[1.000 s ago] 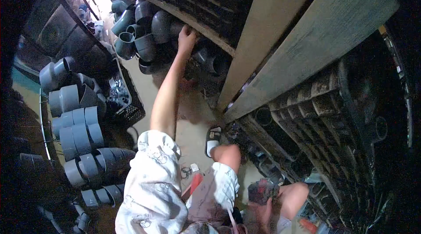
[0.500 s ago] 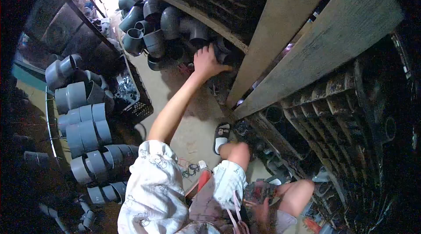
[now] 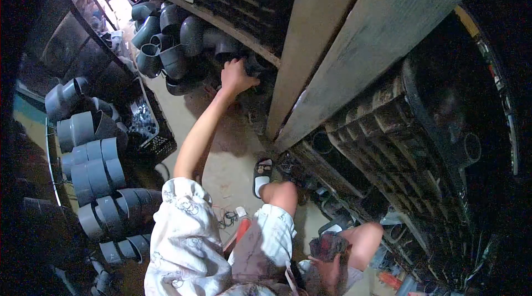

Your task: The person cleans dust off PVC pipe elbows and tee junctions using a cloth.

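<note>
My left hand (image 3: pixel 237 77) reaches out ahead to the dark fittings below the wooden shelf edge. Its fingers bend over a dark pipe piece (image 3: pixel 252 69), and shadow hides how far they close round it. Grey pipe elbows (image 3: pixel 192 35) are heaped just to the left of that hand. Low at the right, near my bent knee, my right hand (image 3: pixel 331 268) is wrapped round a dark object (image 3: pixel 328 246) with a reddish tint, too dim to make out.
Stacked grey pipe fittings (image 3: pixel 91 179) line the left side. A black crate (image 3: pixel 158 143) holds small fittings. Wooden boards (image 3: pixel 354 57) slant across the upper right, above dark racks (image 3: pixel 388 135). Cables (image 3: pixel 227 218) lie on the floor near my sandalled foot (image 3: pixel 262 177).
The whole view has shifted, so the surroundings appear further left. My left hand stays at the dark fittings, its fingers more bent. The dark object by my right hand shows more clearly.
</note>
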`<control>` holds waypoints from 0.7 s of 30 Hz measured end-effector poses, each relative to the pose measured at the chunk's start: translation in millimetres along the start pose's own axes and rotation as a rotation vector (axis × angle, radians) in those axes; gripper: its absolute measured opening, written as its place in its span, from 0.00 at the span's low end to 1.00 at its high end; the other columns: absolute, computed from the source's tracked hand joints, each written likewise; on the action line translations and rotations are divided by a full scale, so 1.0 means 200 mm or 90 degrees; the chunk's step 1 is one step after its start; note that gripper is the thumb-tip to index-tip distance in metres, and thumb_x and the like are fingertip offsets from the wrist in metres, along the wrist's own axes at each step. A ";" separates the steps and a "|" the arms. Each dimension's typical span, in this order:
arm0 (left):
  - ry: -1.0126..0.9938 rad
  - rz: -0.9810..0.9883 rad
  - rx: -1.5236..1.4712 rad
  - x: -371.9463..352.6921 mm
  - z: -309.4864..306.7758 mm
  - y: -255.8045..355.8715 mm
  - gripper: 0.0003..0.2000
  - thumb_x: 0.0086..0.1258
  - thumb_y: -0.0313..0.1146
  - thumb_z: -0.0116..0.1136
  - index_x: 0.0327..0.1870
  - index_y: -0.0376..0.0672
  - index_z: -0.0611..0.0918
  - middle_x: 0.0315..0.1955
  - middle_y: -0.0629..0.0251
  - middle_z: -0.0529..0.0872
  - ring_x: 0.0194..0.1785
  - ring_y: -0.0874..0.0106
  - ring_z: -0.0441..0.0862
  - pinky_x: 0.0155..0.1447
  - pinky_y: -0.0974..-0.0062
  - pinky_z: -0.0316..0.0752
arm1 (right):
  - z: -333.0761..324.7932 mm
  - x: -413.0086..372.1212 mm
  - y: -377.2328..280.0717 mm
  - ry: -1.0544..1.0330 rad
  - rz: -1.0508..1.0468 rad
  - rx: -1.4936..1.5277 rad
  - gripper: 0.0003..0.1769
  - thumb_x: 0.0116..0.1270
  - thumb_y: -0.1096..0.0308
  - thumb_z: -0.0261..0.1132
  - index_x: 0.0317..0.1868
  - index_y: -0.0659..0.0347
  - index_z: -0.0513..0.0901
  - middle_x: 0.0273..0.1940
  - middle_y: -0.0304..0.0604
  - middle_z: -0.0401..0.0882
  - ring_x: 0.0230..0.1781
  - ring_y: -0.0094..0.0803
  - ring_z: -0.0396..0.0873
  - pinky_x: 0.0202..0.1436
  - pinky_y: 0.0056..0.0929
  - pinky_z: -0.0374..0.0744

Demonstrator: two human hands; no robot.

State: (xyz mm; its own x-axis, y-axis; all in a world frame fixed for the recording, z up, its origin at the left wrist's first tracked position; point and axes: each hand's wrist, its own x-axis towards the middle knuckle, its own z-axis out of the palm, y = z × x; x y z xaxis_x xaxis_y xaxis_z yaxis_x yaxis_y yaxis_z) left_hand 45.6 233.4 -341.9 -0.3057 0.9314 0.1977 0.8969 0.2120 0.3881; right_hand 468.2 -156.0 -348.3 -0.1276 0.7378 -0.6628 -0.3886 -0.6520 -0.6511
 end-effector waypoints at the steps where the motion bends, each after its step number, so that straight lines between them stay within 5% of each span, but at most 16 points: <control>1: -0.028 -0.004 0.002 0.02 -0.01 0.01 0.33 0.33 0.46 0.67 0.43 0.38 0.74 0.41 0.55 0.74 0.48 0.57 0.69 0.49 0.65 0.67 | -0.04 0.00 -0.01 -0.026 0.016 0.004 0.40 0.59 0.37 0.37 0.62 0.59 0.49 0.58 0.52 0.57 0.52 0.53 0.65 0.46 0.41 0.72; 5: -0.078 -0.033 0.049 0.03 -0.03 0.04 0.31 0.33 0.47 0.67 0.40 0.37 0.75 0.40 0.55 0.75 0.47 0.58 0.70 0.48 0.68 0.69 | 0.02 0.00 -0.05 -0.014 0.021 -0.028 0.40 0.60 0.38 0.37 0.62 0.61 0.50 0.58 0.52 0.58 0.50 0.55 0.66 0.47 0.41 0.72; 7: -0.030 -0.022 0.067 0.00 -0.03 0.07 0.30 0.34 0.47 0.67 0.39 0.37 0.75 0.39 0.56 0.75 0.46 0.59 0.70 0.48 0.68 0.69 | -0.01 0.04 -0.02 -0.016 0.081 0.185 0.39 0.60 0.38 0.38 0.61 0.62 0.50 0.57 0.53 0.59 0.49 0.55 0.67 0.47 0.42 0.71; 21: 0.189 0.205 0.057 -0.17 -0.18 0.26 0.28 0.32 0.38 0.68 0.38 0.37 0.71 0.36 0.60 0.71 0.43 0.63 0.66 0.44 0.69 0.64 | 0.04 0.03 0.06 -0.023 0.052 0.060 0.37 0.61 0.41 0.41 0.59 0.64 0.54 0.54 0.52 0.62 0.49 0.53 0.67 0.47 0.42 0.71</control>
State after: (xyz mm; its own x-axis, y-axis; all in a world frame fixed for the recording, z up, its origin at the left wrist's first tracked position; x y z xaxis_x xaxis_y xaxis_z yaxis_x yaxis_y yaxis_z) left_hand 90.5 202.9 -296.6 -0.0728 0.8320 0.5500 0.9817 -0.0377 0.1869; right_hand 456.1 -159.4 -357.3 -0.1946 0.6893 -0.6979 -0.4595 -0.6927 -0.5560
